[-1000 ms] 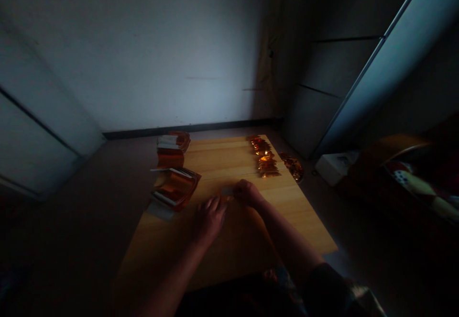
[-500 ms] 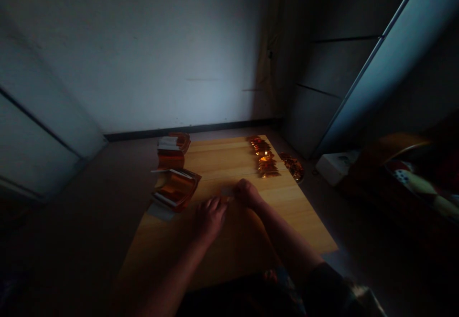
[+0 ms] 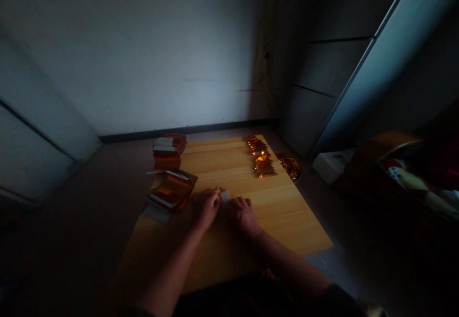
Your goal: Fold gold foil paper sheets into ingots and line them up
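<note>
Sheet of paper [image 3: 225, 196], one, small, pale: is lying on the wooden table [image 3: 287, 216], between two hands resting slightly apart. Left hand [image 3: 207, 208]: is curling at the sheet's left side. Right hand [image 3: 244, 215]: is bending its fingers at the right side. Pinching by either: cannot tell, too dim. Orange sheets [image 3: 174, 189]: are lying left. Shiny pieces [image 3: 264, 166]: are lining the far right.

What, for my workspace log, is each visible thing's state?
Small whitish sheet: partly covered, folding unclear.
Bare left hand: curled at sheet's left.
Bare right hand: curled at its right.
Glossy orange sheets: loosely stacked, curved.
Folded orange foil pieces: overlapping in a row.
Shiny orange foil heap: jumbled.
White box: open or shut, unclear.
</note>
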A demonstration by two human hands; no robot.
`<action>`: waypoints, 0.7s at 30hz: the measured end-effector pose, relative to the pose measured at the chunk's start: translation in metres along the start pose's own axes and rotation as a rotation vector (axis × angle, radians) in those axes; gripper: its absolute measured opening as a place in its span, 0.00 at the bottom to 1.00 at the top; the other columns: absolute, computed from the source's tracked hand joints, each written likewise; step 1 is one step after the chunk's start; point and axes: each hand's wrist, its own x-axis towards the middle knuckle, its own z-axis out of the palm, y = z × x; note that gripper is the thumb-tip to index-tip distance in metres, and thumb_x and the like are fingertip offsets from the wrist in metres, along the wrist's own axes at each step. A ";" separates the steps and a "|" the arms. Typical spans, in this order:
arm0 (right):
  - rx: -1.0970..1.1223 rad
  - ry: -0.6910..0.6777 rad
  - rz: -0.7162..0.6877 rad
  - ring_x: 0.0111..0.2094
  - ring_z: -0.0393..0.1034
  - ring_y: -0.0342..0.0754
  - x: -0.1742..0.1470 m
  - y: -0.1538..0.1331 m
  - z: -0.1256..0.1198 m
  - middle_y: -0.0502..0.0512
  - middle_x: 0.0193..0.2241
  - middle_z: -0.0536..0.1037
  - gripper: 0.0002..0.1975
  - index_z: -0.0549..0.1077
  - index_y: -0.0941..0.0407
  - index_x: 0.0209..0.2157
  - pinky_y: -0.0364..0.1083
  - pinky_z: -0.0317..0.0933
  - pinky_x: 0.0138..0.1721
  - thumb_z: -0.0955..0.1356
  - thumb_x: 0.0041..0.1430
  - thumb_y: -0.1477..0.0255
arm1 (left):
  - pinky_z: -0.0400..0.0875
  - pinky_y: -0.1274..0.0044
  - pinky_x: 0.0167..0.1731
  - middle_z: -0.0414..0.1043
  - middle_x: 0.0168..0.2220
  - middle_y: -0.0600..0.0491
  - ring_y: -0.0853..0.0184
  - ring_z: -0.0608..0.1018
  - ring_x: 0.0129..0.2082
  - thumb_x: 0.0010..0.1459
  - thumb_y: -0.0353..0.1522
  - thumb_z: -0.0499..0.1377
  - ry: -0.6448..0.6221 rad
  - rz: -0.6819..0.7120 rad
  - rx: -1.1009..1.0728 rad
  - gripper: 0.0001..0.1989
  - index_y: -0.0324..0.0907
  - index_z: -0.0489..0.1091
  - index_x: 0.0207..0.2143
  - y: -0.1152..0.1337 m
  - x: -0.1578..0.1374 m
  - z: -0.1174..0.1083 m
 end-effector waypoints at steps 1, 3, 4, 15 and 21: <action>0.011 -0.002 -0.016 0.42 0.62 0.51 -0.001 0.001 0.000 0.56 0.40 0.75 0.09 0.75 0.51 0.40 0.50 0.52 0.43 0.64 0.62 0.69 | 0.64 0.67 0.48 0.76 0.46 0.51 0.63 0.74 0.49 0.53 0.26 0.55 -0.010 -0.005 -0.007 0.06 0.43 0.68 0.24 0.000 0.001 0.000; 0.056 -0.008 -0.054 0.40 0.63 0.50 0.000 0.009 0.000 0.55 0.37 0.76 0.07 0.76 0.51 0.38 0.49 0.52 0.42 0.65 0.61 0.70 | 0.62 0.65 0.50 0.75 0.47 0.52 0.61 0.73 0.51 0.52 0.26 0.56 -0.035 -0.010 -0.023 0.06 0.44 0.69 0.25 -0.001 0.003 -0.001; 0.089 -0.011 -0.075 0.40 0.63 0.49 0.001 0.015 -0.001 0.54 0.37 0.76 0.07 0.77 0.51 0.37 0.48 0.53 0.42 0.66 0.60 0.71 | 0.61 0.63 0.51 0.75 0.47 0.52 0.61 0.72 0.52 0.52 0.26 0.56 -0.048 -0.011 -0.032 0.06 0.44 0.69 0.26 -0.002 0.004 -0.001; 0.167 0.020 -0.176 0.40 0.62 0.48 0.018 0.046 0.001 0.54 0.41 0.74 0.05 0.78 0.52 0.34 0.46 0.53 0.42 0.70 0.56 0.69 | 0.56 0.56 0.55 0.72 0.51 0.50 0.59 0.69 0.55 0.55 0.26 0.53 -0.135 0.040 -0.081 0.09 0.45 0.72 0.31 -0.007 0.009 -0.002; 0.116 0.014 -0.214 0.40 0.63 0.48 0.024 0.043 0.001 0.55 0.39 0.74 0.06 0.77 0.53 0.37 0.46 0.53 0.40 0.69 0.58 0.68 | 0.54 0.55 0.56 0.71 0.53 0.51 0.58 0.69 0.56 0.55 0.27 0.53 -0.167 0.031 -0.049 0.09 0.45 0.73 0.33 -0.005 0.009 -0.004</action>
